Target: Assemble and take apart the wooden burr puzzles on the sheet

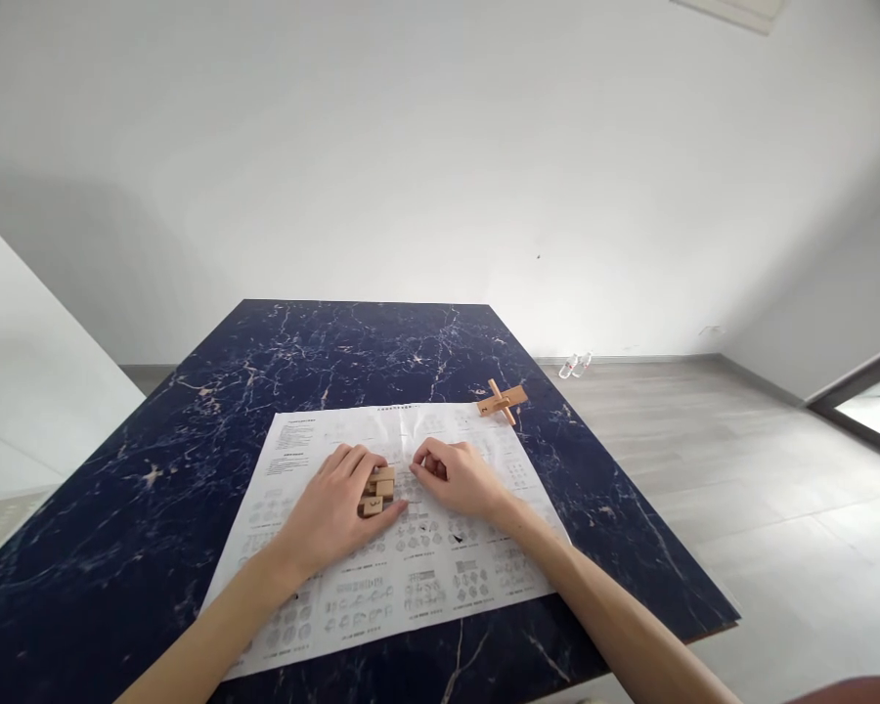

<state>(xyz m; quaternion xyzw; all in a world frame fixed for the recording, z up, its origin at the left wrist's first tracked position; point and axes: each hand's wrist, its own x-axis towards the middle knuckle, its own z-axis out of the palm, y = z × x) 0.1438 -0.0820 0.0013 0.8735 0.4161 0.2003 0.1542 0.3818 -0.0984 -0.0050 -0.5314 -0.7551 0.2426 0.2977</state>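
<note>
My left hand [344, 499] wraps round a small cluster of notched wooden puzzle blocks [383, 487], fingers over the far side and thumb along the near side. A dark mark shows on the nearest block. To the right, my right hand [459, 476] rests on the printed sheet [308, 577], its fingers curled and thumb near the index fingertip. Whether anything small sits in that curl is hidden. A gap separates the right fingertips from the blocks. Beyond it, a cross-shaped wooden piece [511, 398] with a marking lies at the sheet's far right corner.
The dark blue marbled table [352, 352] carries the sheet, which shows rows of small diagrams and creases. Its right edge drops to a grey floor [645, 430]. A pair of white slippers [576, 366] stands by the far wall [411, 176].
</note>
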